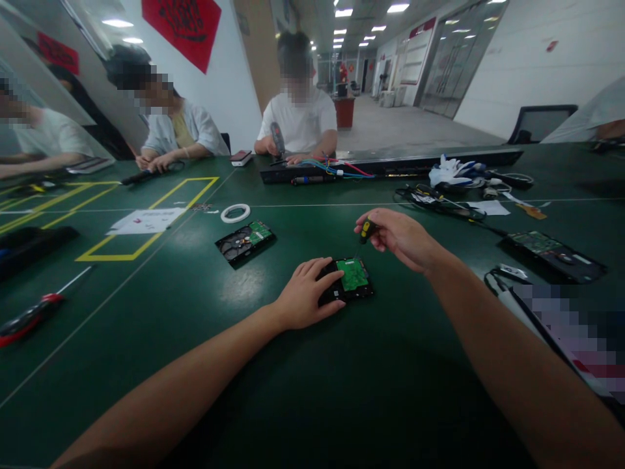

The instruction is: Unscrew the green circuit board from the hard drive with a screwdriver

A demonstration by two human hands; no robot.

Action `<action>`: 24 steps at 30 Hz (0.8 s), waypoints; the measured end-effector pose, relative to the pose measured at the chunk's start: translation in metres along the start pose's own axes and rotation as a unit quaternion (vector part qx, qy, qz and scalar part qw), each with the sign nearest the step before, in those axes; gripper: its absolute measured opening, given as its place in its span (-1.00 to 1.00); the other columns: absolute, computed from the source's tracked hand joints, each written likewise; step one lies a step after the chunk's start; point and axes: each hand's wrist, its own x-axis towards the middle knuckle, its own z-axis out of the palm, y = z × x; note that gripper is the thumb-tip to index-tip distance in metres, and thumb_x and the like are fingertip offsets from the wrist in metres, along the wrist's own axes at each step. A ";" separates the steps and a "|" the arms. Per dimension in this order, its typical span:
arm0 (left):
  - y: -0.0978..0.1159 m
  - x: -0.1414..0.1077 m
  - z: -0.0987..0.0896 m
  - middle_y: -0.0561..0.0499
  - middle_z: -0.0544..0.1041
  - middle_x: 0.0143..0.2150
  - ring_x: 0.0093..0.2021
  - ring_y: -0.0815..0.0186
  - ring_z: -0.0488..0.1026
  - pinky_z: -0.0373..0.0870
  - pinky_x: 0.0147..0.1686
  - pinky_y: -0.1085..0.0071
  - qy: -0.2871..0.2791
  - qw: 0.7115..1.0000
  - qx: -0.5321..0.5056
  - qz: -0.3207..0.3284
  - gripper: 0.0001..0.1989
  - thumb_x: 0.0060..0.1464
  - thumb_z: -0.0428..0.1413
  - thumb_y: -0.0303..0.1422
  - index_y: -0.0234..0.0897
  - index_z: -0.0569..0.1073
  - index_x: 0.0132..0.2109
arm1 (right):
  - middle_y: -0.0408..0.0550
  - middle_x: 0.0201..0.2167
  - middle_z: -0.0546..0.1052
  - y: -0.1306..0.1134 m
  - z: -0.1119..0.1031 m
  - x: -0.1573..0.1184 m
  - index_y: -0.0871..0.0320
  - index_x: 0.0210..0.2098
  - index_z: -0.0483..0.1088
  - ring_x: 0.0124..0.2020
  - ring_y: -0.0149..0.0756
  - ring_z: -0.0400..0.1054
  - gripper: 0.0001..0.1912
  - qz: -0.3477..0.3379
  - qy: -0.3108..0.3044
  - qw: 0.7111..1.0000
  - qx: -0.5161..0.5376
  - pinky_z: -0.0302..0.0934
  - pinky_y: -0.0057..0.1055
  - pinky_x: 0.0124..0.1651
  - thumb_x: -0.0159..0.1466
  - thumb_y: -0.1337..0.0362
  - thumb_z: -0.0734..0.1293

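A hard drive (365,291) lies flat on the green table with its green circuit board (352,274) facing up. My left hand (306,296) spans its left part, thumb along the near edge and fingers over the far edge, and covers that end. Pinched in my right hand (398,238) is a small screwdriver (366,230) with a yellow and black handle. Its thin shaft points down at the far right part of the board; whether the tip touches a screw cannot be made out. A second hard drive (245,243) rests on the table beyond my left hand.
A roll of white tape (235,213) and a sheet of paper (146,221) lie to the left, with a red-black screwdriver (36,317) nearer. Another hard drive (554,255), cables (434,198) and gloves (454,172) lie right. A person (297,117) opposite works at a long black panel (405,166).
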 end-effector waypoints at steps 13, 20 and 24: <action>0.000 0.000 0.000 -0.21 0.19 0.52 0.48 -0.18 0.19 0.22 0.39 -0.23 0.002 1.000 -0.001 -0.001 -0.31 0.30 0.21 0.03 -0.05 0.31 0.45 | 0.07 -0.22 0.57 -0.002 0.003 -0.002 0.13 -0.22 0.50 -0.47 -0.34 0.24 -0.81 0.008 -0.005 1.000 0.011 0.04 -0.33 -0.51 0.38 0.16 0.32; 0.000 0.000 0.000 -0.20 0.18 0.53 0.48 -0.18 0.18 0.22 0.40 -0.24 0.002 1.000 -0.003 -0.001 -0.31 0.30 0.21 0.04 -0.05 0.32 0.45 | -0.02 -0.32 0.49 -0.001 0.005 -0.004 0.11 -0.22 0.41 -0.50 -0.35 0.26 -0.87 0.016 -0.017 1.000 0.018 0.04 -0.34 -0.51 0.41 0.19 0.32; 0.001 0.000 -0.001 -0.21 0.18 0.53 0.48 -0.18 0.18 0.22 0.40 -0.24 0.002 1.000 -0.002 -0.003 -0.31 0.30 0.22 0.03 -0.06 0.31 0.45 | -0.11 -0.43 0.41 -0.002 0.004 -0.002 0.07 -0.24 0.36 -0.52 -0.35 0.25 -0.90 0.017 0.004 1.000 0.021 0.01 -0.35 -0.52 0.38 0.21 0.34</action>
